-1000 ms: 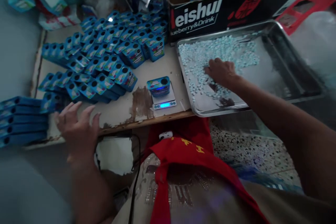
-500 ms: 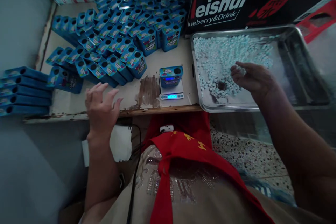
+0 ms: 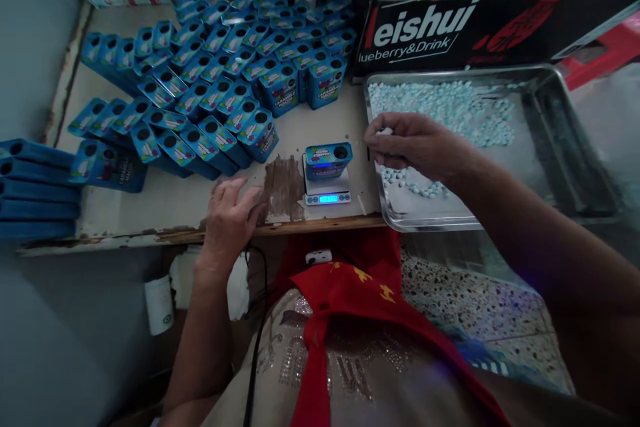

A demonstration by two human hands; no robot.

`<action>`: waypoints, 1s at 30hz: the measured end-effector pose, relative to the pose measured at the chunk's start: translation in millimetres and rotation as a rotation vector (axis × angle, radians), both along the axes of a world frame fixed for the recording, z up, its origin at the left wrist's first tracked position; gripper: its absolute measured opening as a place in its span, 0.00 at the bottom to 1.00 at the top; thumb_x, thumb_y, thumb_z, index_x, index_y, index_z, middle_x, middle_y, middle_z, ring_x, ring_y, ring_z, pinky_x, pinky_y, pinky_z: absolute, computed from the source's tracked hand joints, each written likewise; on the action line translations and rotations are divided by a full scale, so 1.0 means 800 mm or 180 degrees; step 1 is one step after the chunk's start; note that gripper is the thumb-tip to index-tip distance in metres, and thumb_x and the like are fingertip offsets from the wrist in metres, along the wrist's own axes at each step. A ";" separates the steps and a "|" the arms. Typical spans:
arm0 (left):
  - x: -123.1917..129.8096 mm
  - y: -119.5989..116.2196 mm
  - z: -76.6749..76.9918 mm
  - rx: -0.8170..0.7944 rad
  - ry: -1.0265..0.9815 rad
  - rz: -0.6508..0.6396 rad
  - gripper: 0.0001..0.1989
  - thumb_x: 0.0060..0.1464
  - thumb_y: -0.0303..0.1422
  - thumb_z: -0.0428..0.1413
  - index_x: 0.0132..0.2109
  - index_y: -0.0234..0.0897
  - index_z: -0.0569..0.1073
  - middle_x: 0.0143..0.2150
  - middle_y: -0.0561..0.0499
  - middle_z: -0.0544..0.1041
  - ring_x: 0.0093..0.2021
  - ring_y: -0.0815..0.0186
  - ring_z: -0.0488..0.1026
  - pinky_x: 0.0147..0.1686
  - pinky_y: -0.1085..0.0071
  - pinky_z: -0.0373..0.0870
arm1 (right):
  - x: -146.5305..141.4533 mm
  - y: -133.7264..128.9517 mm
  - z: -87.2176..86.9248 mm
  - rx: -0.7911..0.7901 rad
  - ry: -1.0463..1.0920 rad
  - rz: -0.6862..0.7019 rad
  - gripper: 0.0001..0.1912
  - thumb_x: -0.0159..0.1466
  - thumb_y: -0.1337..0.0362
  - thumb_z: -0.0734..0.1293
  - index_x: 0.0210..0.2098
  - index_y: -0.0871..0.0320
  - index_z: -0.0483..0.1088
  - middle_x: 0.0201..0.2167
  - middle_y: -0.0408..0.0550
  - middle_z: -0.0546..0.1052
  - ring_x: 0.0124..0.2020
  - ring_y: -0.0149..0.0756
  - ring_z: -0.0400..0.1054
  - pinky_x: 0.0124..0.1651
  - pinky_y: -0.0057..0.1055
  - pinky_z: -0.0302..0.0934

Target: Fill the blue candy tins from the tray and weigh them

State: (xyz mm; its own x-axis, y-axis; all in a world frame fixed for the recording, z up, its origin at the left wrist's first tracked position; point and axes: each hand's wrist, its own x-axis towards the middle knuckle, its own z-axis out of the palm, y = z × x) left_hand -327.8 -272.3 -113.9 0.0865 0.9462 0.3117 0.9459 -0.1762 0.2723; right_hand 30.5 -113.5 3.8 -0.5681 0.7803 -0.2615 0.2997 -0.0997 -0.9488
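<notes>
My right hand (image 3: 405,143) is above the left rim of the metal tray (image 3: 500,197), its fingers pinched around a few small white candies. Pale blue and white candies (image 3: 450,103) lie in the tray beneath and behind it. Left of that hand, a blue candy box (image 3: 327,161) with a round hole in its top stands on a small digital scale (image 3: 327,199) with a lit display. My left hand (image 3: 233,210) is at the table's front edge, empty, its fingers curved and apart, close to the nearest blue boxes.
Many similar blue boxes (image 3: 220,93) crowd the left and back of the white table (image 3: 115,213). Several more lie stacked (image 3: 37,193) at the far left. A black cardboard box (image 3: 480,33) stands behind the tray. A cable (image 3: 257,347) hangs below the table edge.
My right hand has moved left from over the middle of the tray toward the scale, still pinching candies. My left hand has shifted right and come down by the table edge.
</notes>
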 end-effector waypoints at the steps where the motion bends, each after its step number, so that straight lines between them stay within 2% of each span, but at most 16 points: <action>1: -0.002 -0.001 0.000 -0.0029 -0.0018 0.0009 0.13 0.73 0.39 0.58 0.57 0.42 0.84 0.65 0.36 0.81 0.67 0.44 0.76 0.73 0.44 0.71 | -0.012 0.006 0.008 0.0245 -0.0255 0.0274 0.18 0.68 0.47 0.77 0.40 0.53 0.73 0.25 0.38 0.71 0.24 0.30 0.59 0.28 0.30 0.51; 5: -0.015 -0.007 -0.002 -0.0052 0.0055 0.0066 0.14 0.74 0.39 0.57 0.58 0.41 0.84 0.66 0.36 0.80 0.66 0.43 0.76 0.70 0.45 0.73 | -0.043 0.022 0.028 0.1545 -0.1336 0.0940 0.12 0.72 0.52 0.73 0.43 0.53 0.80 0.28 0.41 0.76 0.30 0.34 0.68 0.38 0.32 0.58; 8: -0.026 -0.011 -0.006 -0.0077 0.0102 0.0110 0.15 0.73 0.39 0.58 0.60 0.41 0.83 0.68 0.35 0.79 0.67 0.41 0.76 0.69 0.44 0.74 | -0.049 0.023 0.029 0.2025 -0.1732 0.1156 0.10 0.71 0.54 0.74 0.46 0.52 0.83 0.31 0.42 0.79 0.35 0.36 0.72 0.41 0.32 0.58; 15: -0.034 -0.009 -0.015 -0.0072 -0.0006 0.0203 0.17 0.72 0.37 0.59 0.62 0.41 0.82 0.72 0.33 0.76 0.69 0.39 0.76 0.68 0.44 0.76 | -0.049 0.015 0.029 0.2084 -0.2092 0.1046 0.15 0.67 0.56 0.77 0.53 0.50 0.84 0.35 0.43 0.81 0.36 0.38 0.74 0.42 0.33 0.61; 22: -0.042 -0.009 -0.026 0.0034 -0.0174 0.0234 0.16 0.71 0.38 0.60 0.60 0.44 0.83 0.72 0.34 0.76 0.66 0.39 0.78 0.65 0.41 0.78 | -0.059 0.018 0.037 0.2188 -0.2219 0.0978 0.09 0.68 0.57 0.75 0.45 0.52 0.85 0.34 0.45 0.81 0.39 0.39 0.76 0.45 0.35 0.65; 30: -0.048 -0.006 -0.024 0.0103 -0.0072 0.0189 0.15 0.73 0.40 0.59 0.60 0.43 0.83 0.70 0.33 0.77 0.64 0.39 0.80 0.61 0.42 0.80 | -0.078 0.016 0.048 0.2232 -0.2499 0.1102 0.10 0.65 0.66 0.73 0.45 0.52 0.86 0.36 0.45 0.81 0.39 0.40 0.75 0.51 0.38 0.67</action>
State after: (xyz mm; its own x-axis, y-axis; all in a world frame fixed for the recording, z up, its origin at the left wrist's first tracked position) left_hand -365.9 -276.9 -133.3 0.0229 0.9389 0.3434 0.9486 -0.1289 0.2889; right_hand -31.6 -100.8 42.1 -0.6542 0.7275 -0.2069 0.7506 0.5907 -0.2963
